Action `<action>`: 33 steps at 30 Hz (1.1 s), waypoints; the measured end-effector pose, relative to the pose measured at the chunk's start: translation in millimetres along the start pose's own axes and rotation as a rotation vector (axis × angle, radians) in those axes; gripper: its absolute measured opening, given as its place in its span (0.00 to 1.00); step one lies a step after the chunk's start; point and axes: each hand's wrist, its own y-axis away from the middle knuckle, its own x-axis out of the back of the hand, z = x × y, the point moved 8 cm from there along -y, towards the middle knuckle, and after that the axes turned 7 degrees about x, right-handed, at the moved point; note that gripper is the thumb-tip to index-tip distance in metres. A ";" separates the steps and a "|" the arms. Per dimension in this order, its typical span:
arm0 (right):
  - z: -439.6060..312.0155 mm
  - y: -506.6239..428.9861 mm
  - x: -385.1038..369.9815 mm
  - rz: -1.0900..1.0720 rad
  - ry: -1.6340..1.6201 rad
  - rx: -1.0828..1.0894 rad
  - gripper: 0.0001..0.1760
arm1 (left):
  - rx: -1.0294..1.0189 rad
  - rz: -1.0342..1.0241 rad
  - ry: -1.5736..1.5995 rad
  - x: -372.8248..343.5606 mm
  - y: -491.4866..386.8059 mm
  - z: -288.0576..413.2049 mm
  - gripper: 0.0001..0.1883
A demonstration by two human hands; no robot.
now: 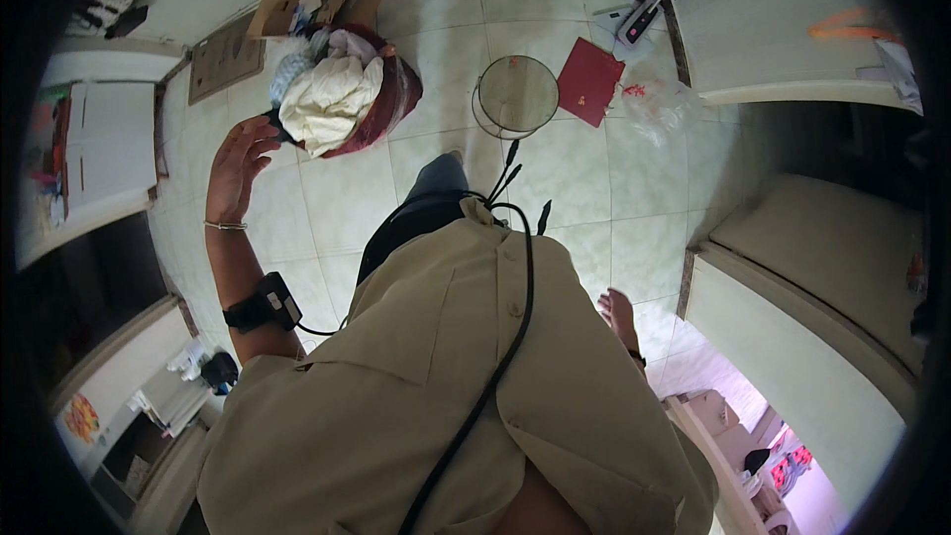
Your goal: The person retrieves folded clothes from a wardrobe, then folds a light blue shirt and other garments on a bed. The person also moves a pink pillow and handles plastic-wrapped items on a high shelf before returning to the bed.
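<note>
My left hand (pixel 244 152) is raised at the left, with a bracelet on its wrist and a black strapped device (pixel 269 305) on the forearm. Its fingers are loosely apart, with nothing visible between them. Just beyond the fingertips sits a maroon bag (pixel 397 93) heaped with cream cloth (pixel 327 104) and other fabric; a dark piece by the fingertips belongs to no clear object, and I cannot tell whether they touch. Low beside my body hangs my right hand (pixel 617 312), partly hidden by my shirt, fingers apart and apparently holding nothing. A black cable (pixel 513 342) runs down my shirt.
Ahead on the tiled floor stands a round-topped stool (pixel 518 95). Beside it lie a red folder (pixel 591 82) and a clear plastic bag (pixel 661 108). Behind the cloth is an open cardboard box (pixel 297 7). A long-handled tool (pixel 643 18) leans at the right wall. Loose cable ends (pixel 509 167) dangle before me.
</note>
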 end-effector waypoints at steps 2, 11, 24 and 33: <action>20.5 13.9 -8.4 -0.047 -0.027 0.000 0.25 | -0.014 0.018 -0.012 5.6 -23.5 16.3 0.16; -41.4 32.7 -3.7 0.303 -0.374 -0.048 0.24 | -0.248 0.189 0.261 98.7 -162.5 66.4 0.14; -225.1 33.8 -165.9 0.071 -0.160 -0.039 0.24 | -0.239 0.175 0.647 167.6 -356.5 142.6 0.09; -311.6 -9.9 -212.5 0.084 -0.161 -0.046 0.22 | -0.249 0.100 0.621 138.9 -423.9 193.9 0.09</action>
